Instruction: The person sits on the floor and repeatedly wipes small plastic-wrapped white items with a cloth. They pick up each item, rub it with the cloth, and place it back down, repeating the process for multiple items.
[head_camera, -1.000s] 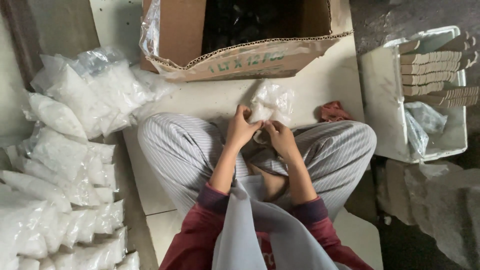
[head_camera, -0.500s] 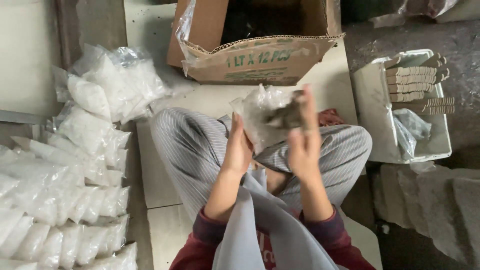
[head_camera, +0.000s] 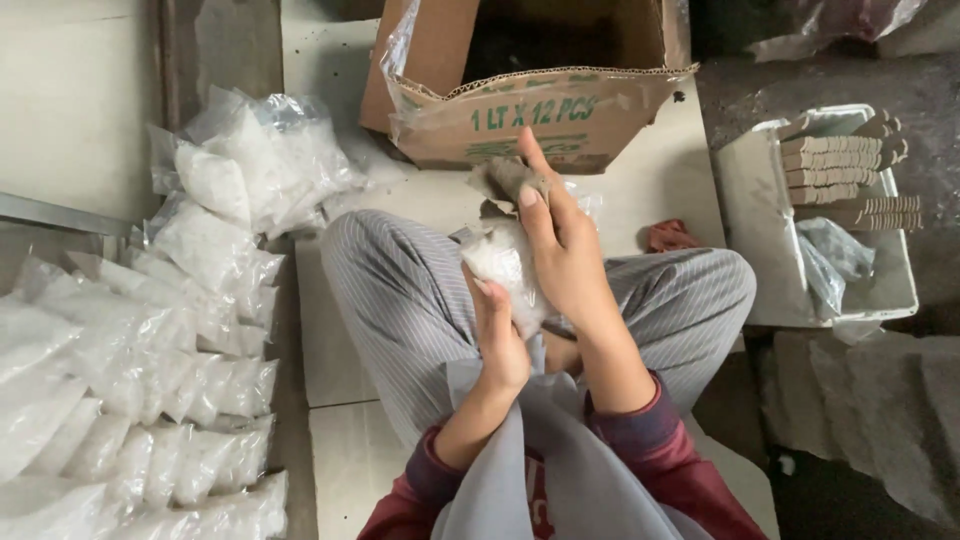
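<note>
Pale floor: two hands (head_camera: 540, 290) grip one clear bag (head_camera: 500, 262), one carton (head_camera: 530, 90) beyond.

Soft, dim daylight, faint shadows, mild glare on plastic, slightly blurred edges.

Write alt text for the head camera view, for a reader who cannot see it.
Seen from above, a seated person's left hand and right hand hold a small clear bag of white grains over striped trousers. Many filled bags lie piled at the left, an open cardboard box stands ahead, and a white tray sits at the right.
</note>
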